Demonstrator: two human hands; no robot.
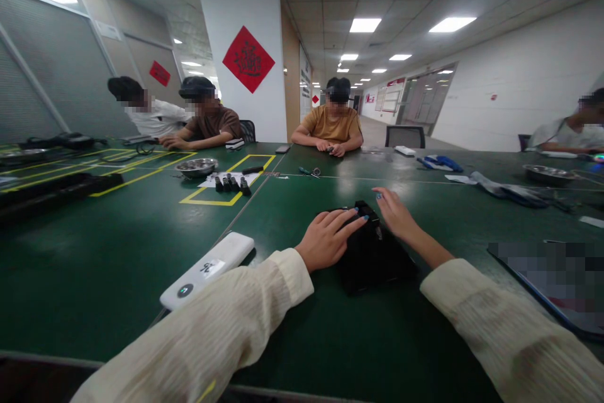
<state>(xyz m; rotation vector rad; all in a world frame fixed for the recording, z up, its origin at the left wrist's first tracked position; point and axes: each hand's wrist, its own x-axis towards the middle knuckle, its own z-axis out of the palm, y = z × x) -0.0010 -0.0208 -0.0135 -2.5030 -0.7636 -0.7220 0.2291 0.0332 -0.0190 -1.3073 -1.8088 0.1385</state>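
A black boxy device (372, 255) lies on the green table (117, 252) just in front of me. My left hand (328, 238) rests on its left side, fingers stretched over the top and touching it. My right hand (395, 213) lies flat against its far right edge, fingers extended. Neither hand wraps around the device. Both arms wear cream sleeves.
A white power bank (207, 270) lies to the left of my left arm. Farther off are a metal bowl (195, 167), small black cylinders (231, 184) inside a yellow taped square, screwdrivers and blue items. Several people sit around the table's far sides. A dark flat object (550, 283) lies at right.
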